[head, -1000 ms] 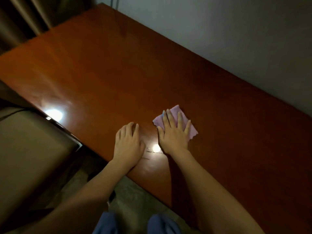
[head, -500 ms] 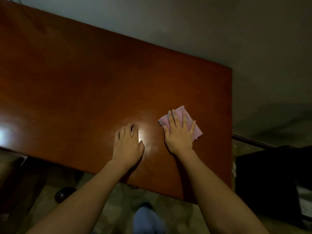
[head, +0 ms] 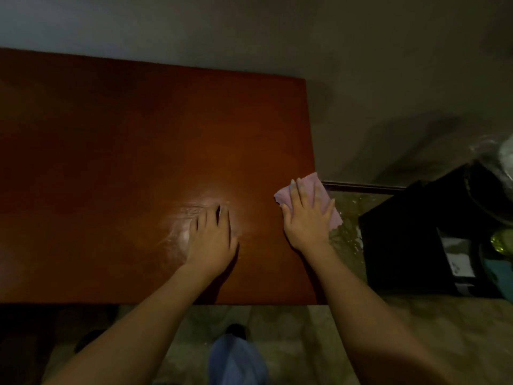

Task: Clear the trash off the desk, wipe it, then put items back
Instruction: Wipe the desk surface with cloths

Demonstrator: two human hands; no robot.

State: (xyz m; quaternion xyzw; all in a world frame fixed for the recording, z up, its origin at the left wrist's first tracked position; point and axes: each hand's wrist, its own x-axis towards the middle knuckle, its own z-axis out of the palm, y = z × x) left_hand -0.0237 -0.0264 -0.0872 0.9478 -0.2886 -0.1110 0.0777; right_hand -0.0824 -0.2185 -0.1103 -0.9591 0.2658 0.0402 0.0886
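A reddish-brown wooden desk (head: pixel 116 151) fills the left and middle of the view. My right hand (head: pixel 306 220) lies flat with straight fingers on a pink cloth (head: pixel 312 183) at the desk's right edge, and part of the cloth hangs past that edge. My left hand (head: pixel 212 240) rests flat on the bare desk top near the front, beside a shiny wet-looking streak. Nothing else lies on the desk.
A grey wall (head: pixel 249 29) runs behind the desk. To the right stands a dark box or bin (head: pixel 416 234) with papers and other items in it. Pale floor tiles (head: pixel 416 323) lie below the desk's front edge, with my blue trouser leg (head: pixel 236 359) there.
My right hand has slid the pink cloth rightward across the desk to its right edge. My left hand followed along the front. The view swung right, showing the desk's right end.
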